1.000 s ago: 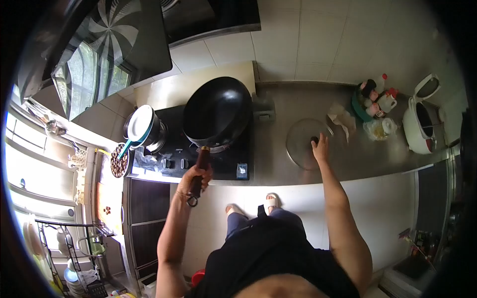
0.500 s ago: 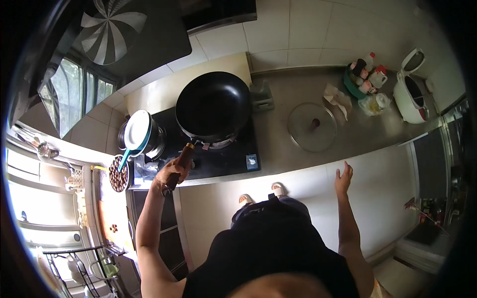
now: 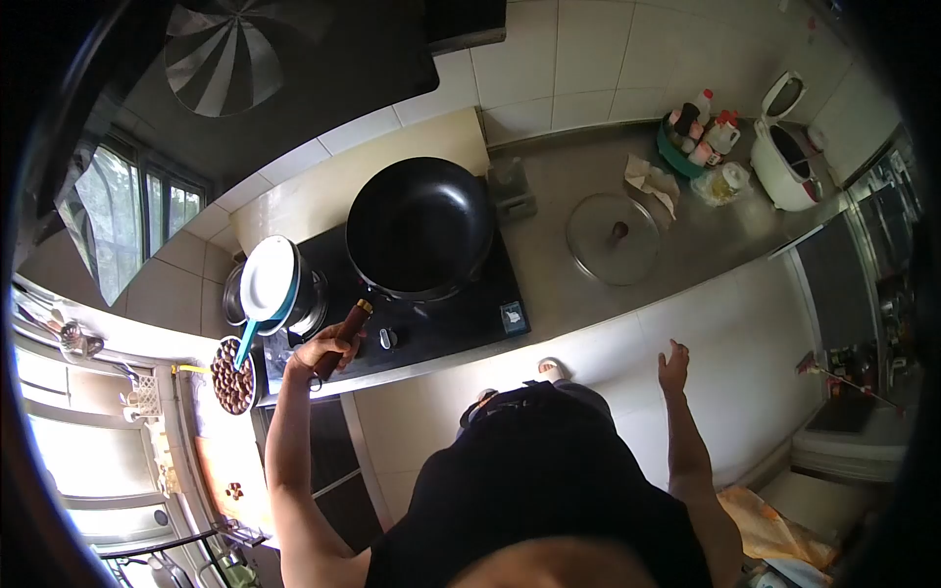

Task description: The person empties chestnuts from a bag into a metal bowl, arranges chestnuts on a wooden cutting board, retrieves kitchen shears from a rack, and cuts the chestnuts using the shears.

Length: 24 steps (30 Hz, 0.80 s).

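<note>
A black wok (image 3: 420,227) with an empty-looking inside sits over the left-centre of the black gas hob (image 3: 446,323). My left hand (image 3: 325,351) is wrapped round its brown wooden handle (image 3: 348,331), near the handle's end. My right hand (image 3: 673,368) hangs free in front of the counter with its fingers apart, holding nothing. Beyond it, a round glass lid (image 3: 593,245) with a dark knob lies on the steel counter. Left of the wok, a pale pan (image 3: 267,274) with a blue handle rests on top of a pot.
Round brown items fill a bowl (image 3: 233,384) at the left corner. Crumpled brown paper (image 3: 651,184), a green basket (image 3: 676,155) of bottles and a rice cooker (image 3: 784,167) with its lid up stand along the right counter. A range hood (image 3: 333,59) overhangs the hob.
My view has turned slightly. The wok has shifted a little against the hob, uncovering a control knob near its handle; my left hand keeps its hold. My right hand stays empty.
</note>
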Each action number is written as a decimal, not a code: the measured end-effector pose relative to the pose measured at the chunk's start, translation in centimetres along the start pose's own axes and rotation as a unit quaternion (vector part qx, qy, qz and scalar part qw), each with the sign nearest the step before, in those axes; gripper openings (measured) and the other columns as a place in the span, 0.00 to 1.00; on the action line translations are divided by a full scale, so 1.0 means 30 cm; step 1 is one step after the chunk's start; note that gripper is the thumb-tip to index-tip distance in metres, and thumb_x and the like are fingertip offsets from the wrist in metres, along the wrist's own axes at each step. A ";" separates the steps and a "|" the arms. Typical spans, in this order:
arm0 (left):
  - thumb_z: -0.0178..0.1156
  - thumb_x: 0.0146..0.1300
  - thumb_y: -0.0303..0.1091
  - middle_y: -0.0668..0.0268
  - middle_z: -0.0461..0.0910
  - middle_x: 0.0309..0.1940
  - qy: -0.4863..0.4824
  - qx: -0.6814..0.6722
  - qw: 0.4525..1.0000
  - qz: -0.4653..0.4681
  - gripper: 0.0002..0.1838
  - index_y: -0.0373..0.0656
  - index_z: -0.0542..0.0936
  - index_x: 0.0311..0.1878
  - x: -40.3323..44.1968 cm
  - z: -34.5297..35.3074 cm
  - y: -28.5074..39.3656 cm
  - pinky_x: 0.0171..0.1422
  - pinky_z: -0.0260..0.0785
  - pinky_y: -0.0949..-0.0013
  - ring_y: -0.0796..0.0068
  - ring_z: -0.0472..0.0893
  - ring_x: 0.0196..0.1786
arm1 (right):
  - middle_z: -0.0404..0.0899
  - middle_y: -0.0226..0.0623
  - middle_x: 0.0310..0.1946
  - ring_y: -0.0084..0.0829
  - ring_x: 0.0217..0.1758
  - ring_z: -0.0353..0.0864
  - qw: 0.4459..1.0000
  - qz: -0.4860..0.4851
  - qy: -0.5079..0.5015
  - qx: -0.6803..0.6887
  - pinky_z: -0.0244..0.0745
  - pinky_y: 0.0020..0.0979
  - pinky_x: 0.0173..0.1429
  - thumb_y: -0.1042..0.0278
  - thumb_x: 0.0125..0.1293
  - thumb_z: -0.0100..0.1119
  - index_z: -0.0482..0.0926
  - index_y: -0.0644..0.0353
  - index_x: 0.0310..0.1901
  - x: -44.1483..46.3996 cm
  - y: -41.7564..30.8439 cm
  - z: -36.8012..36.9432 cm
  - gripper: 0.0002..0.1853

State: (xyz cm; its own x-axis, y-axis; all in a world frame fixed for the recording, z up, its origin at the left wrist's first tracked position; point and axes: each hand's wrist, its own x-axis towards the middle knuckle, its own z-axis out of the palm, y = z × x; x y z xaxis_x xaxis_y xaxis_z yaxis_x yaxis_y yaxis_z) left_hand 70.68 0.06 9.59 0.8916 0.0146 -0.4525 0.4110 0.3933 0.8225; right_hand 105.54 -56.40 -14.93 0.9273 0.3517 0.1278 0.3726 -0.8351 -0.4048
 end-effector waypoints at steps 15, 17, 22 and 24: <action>0.61 0.46 0.31 0.59 0.74 0.22 0.222 0.525 0.811 -0.130 0.21 0.39 0.64 0.41 0.020 0.135 0.107 0.20 0.66 0.70 0.71 0.75 0.19 | 0.64 0.47 0.46 0.45 0.50 0.64 0.996 -0.040 -0.076 0.024 0.62 0.39 0.54 0.68 0.50 0.56 0.66 0.61 0.50 0.003 -0.144 0.050 0.23; 0.59 0.47 0.28 0.61 0.72 0.20 0.198 0.535 0.813 -0.116 0.17 0.40 0.65 0.41 0.013 0.118 0.120 0.15 0.64 0.75 0.76 0.72 0.15 | 0.64 0.47 0.46 0.45 0.50 0.65 0.993 -0.075 -0.088 0.030 0.63 0.39 0.54 0.68 0.50 0.56 0.66 0.60 0.50 0.018 -0.167 0.048 0.23; 0.59 0.46 0.29 0.59 0.73 0.20 0.206 0.548 0.802 -0.120 0.17 0.40 0.66 0.40 0.021 0.104 0.131 0.19 0.67 0.70 0.70 0.75 0.18 | 0.65 0.47 0.45 0.45 0.49 0.65 0.980 -0.128 -0.146 0.046 0.63 0.39 0.53 0.67 0.50 0.56 0.66 0.61 0.51 0.033 -0.209 0.014 0.24; 0.59 0.44 0.30 0.56 0.74 0.22 0.223 0.592 0.769 -0.088 0.18 0.39 0.67 0.40 0.032 0.087 0.110 0.23 0.68 0.66 0.64 0.77 0.22 | 0.65 0.47 0.45 0.45 0.48 0.65 0.977 -0.137 -0.158 0.050 0.63 0.40 0.53 0.67 0.50 0.56 0.65 0.61 0.51 0.037 -0.209 0.006 0.24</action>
State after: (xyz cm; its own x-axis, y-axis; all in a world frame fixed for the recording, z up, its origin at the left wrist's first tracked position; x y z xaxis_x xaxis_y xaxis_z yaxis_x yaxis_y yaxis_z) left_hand 73.37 -1.03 12.76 0.7570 0.4742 -0.4494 0.6381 -0.6846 0.3524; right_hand 104.23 -50.70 -12.43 0.7301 0.6825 -0.0350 0.5857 -0.6512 -0.4826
